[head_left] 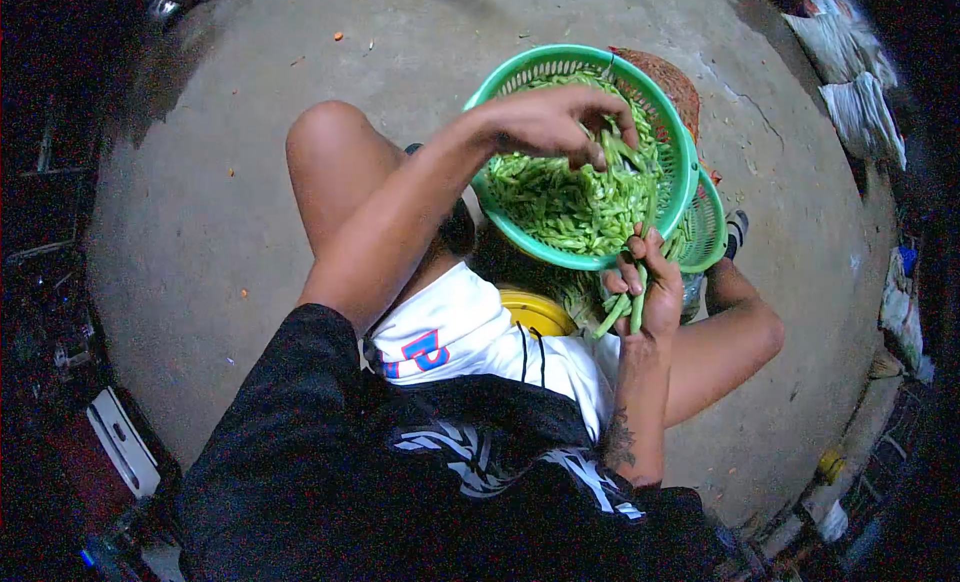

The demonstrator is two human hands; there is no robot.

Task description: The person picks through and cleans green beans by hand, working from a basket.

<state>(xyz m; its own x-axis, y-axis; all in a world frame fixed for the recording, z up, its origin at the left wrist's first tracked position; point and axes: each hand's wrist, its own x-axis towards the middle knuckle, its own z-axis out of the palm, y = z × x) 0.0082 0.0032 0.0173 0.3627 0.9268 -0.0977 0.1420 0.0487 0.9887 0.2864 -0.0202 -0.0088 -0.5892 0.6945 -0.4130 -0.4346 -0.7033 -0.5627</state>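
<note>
My right hand (648, 287) is closed around several long green beans (638, 304) near the basket's front rim. The beans stick out below the fist and upward over the basket. My left hand (565, 122) hangs over the basket with bent fingers. A thin, greyish thing shows by its fingertips, too blurred to name. Below both hands is a green plastic basket (692, 172) with slotted sides, heaped with cut green bean pieces (565, 207). A second green basket (714, 222) sits partly hidden behind it, with more green pieces inside.
A yellow round container (540, 312) stands between my legs, close to my white shorts (450, 327). Behind the basket lies a reddish mesh sack (668, 82). Pale sacks (860, 107) line the right edge of the concrete floor (220, 202). A white object (123, 442) lies at left.
</note>
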